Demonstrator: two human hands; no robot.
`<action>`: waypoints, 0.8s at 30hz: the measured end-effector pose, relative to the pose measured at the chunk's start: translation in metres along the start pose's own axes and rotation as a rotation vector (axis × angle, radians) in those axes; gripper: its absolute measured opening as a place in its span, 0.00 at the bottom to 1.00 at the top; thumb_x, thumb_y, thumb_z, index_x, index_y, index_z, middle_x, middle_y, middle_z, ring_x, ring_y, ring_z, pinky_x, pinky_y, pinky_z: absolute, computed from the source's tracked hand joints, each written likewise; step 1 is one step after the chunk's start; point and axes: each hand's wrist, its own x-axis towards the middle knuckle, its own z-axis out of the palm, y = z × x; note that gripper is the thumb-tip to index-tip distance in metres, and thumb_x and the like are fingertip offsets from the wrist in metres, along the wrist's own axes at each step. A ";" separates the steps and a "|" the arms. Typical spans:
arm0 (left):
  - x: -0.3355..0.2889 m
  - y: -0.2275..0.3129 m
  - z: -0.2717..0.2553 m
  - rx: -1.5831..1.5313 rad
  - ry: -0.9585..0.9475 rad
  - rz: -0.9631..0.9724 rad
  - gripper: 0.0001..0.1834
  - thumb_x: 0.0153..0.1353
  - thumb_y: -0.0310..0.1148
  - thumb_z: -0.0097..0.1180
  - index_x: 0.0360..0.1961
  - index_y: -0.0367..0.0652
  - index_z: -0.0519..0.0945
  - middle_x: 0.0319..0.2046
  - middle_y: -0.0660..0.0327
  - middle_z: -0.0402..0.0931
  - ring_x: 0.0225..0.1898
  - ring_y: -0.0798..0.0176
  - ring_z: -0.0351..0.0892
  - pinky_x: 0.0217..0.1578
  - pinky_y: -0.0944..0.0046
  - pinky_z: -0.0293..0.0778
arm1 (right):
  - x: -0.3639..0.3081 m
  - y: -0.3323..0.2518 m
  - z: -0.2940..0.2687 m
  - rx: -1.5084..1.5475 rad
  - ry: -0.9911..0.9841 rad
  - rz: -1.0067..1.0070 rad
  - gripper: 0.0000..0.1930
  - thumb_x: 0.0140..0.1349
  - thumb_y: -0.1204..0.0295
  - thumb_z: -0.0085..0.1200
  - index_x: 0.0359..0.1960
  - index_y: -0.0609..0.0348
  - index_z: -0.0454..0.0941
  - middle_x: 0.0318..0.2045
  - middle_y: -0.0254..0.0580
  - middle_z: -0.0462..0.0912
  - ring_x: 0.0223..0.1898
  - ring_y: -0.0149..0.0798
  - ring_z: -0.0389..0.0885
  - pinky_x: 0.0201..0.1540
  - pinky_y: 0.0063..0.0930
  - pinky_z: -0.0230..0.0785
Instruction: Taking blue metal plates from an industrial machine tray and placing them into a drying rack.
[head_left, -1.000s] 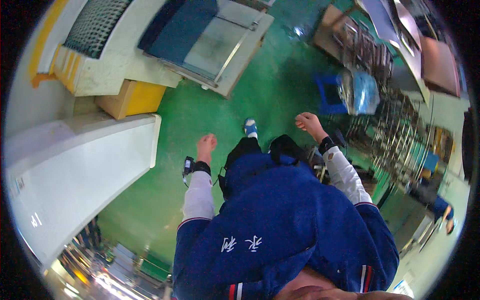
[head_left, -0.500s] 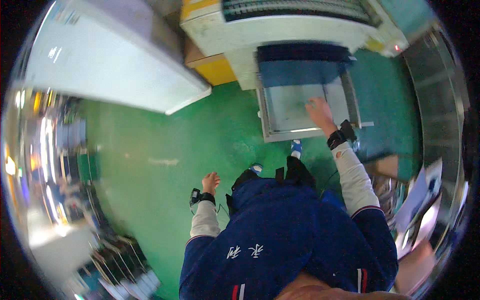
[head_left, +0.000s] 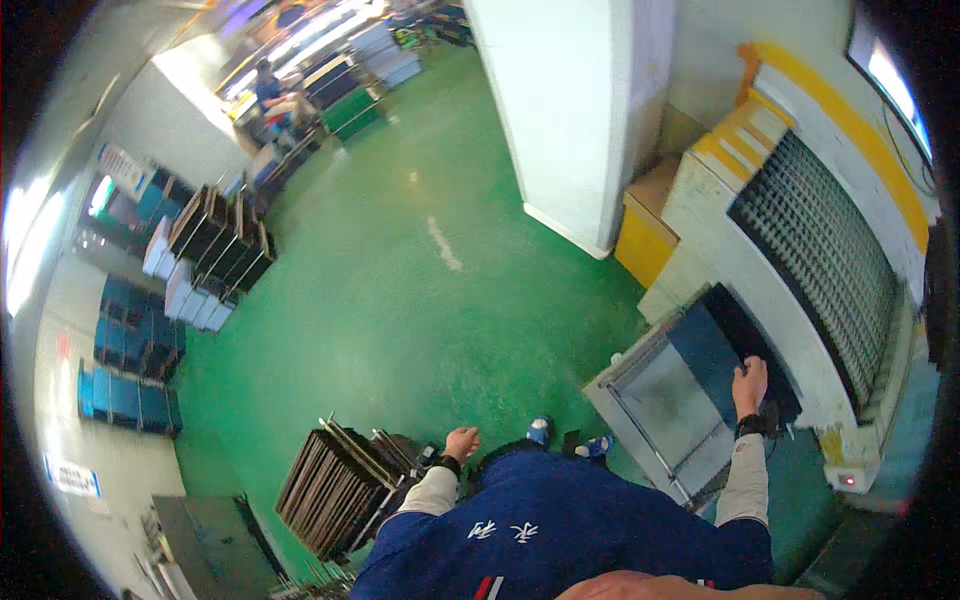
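Note:
My right hand (head_left: 750, 387) reaches over a metal-framed machine tray (head_left: 655, 440), its fingers curled at the edge of a dark cover (head_left: 757, 345). What those fingers hold, if anything, cannot be made out. A translucent blue sheet (head_left: 703, 352) lies between the cover and the tray's pale flat bed. My left hand (head_left: 462, 443) hangs low in front of my body, fingers curled in, with nothing visible in it. Close to that hand stands a rack of dark upright panels (head_left: 335, 490).
Beyond the tray stands a white machine (head_left: 770, 250) with a ribbed dark conveyor (head_left: 820, 265). A white pillar (head_left: 560, 110) and a yellow box (head_left: 643, 245) are behind it. More racks (head_left: 222, 240) line the left side. Far off, a person (head_left: 275, 95) sits near a bench.
My view has swung left, bringing more racks into sight. My right hand has moved from above the tray's pale bed to the dark cover. My left hand stays low and curled.

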 end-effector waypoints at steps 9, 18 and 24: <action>0.015 -0.068 -0.028 -0.257 0.118 -0.066 0.12 0.59 0.39 0.53 0.37 0.41 0.76 0.22 0.64 0.75 0.18 0.69 0.71 0.17 0.68 0.66 | 0.028 0.026 0.034 -0.304 -0.090 -0.023 0.04 0.49 0.77 0.56 0.27 0.61 0.75 0.31 0.55 0.78 0.39 0.55 0.76 0.38 0.44 0.68; 0.039 -0.050 -0.017 -0.235 0.059 -0.120 0.13 0.57 0.36 0.54 0.40 0.40 0.77 0.21 0.63 0.75 0.17 0.68 0.71 0.16 0.69 0.64 | 0.046 -0.014 -0.107 -0.078 0.309 -0.190 0.09 0.52 0.76 0.54 0.34 0.66 0.73 0.31 0.55 0.76 0.36 0.57 0.74 0.39 0.42 0.65; 0.045 0.014 0.009 -0.034 -0.032 -0.005 0.11 0.57 0.37 0.55 0.36 0.41 0.77 0.21 0.63 0.75 0.16 0.70 0.70 0.16 0.70 0.64 | 0.040 0.070 -0.213 0.005 0.484 0.029 0.18 0.60 0.71 0.53 0.48 0.72 0.72 0.48 0.53 0.76 0.49 0.46 0.74 0.52 0.33 0.63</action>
